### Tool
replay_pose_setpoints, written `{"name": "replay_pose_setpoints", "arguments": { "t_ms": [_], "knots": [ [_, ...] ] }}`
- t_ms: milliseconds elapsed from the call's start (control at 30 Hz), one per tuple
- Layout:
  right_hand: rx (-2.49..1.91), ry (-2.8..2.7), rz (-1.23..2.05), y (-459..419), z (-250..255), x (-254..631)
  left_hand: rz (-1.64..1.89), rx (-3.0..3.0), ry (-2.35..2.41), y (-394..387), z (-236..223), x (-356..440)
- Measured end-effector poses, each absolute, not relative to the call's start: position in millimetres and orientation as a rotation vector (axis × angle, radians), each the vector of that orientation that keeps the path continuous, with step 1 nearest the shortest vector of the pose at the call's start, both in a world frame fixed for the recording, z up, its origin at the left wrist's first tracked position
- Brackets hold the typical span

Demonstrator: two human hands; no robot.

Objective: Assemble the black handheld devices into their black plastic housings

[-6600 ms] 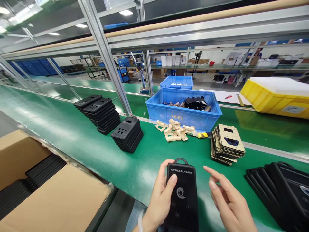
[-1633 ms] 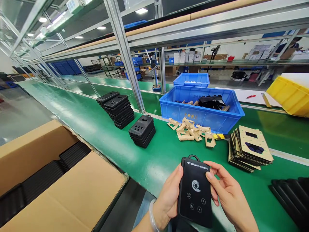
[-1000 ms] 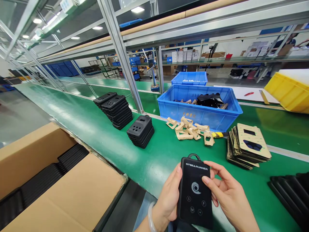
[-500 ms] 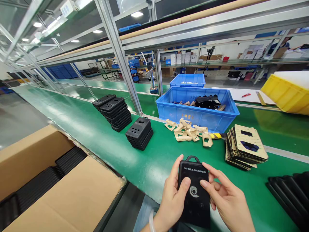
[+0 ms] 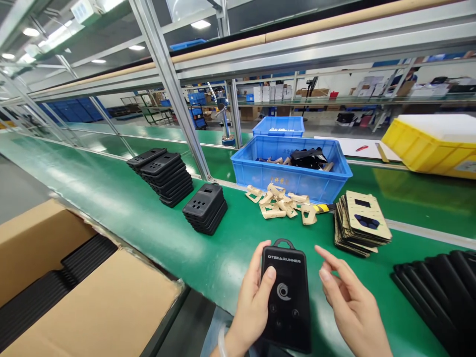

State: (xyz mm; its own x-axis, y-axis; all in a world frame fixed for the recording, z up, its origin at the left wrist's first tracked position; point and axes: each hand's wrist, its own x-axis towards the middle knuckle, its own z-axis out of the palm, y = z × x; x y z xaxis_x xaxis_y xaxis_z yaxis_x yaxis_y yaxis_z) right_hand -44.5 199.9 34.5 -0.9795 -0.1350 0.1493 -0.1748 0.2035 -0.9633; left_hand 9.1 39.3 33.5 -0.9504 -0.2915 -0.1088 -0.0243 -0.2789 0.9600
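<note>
My left hand (image 5: 253,302) grips a flat black device (image 5: 287,297) by its left edge, thumb pressed on its glossy face. The face shows white lettering, a round logo and small button marks, with a loop at the top. My right hand (image 5: 347,307) hovers just right of the device, fingers spread and holding nothing. Both hands are over the near edge of the green conveyor belt (image 5: 122,198).
Two stacks of black housings (image 5: 163,171) (image 5: 205,208) stand on the belt to the left. A blue bin (image 5: 290,171), tan paper scraps (image 5: 280,204), a stack of tan backing sheets (image 5: 360,223) and black trays (image 5: 442,292) lie ahead and right. A cardboard box (image 5: 85,297) sits lower left.
My right hand has lifted off the device's face and moved a little to the right, fingers opening. The left hand still holds the device, thumb on its face.
</note>
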Motion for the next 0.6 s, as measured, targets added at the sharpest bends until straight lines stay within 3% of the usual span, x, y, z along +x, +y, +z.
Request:
{"name": "replay_pose_setpoints", "arguments": {
  "t_ms": [367,600],
  "knots": [
    [0.598,-2.765,2.125,203,3,-8,-2.559,0.531,-1.535,35,39,-4],
    [0.340,-2.614,2.063,228,-1,-4,-2.653,0.364,-1.545,50,37,-3]
  ]
}}
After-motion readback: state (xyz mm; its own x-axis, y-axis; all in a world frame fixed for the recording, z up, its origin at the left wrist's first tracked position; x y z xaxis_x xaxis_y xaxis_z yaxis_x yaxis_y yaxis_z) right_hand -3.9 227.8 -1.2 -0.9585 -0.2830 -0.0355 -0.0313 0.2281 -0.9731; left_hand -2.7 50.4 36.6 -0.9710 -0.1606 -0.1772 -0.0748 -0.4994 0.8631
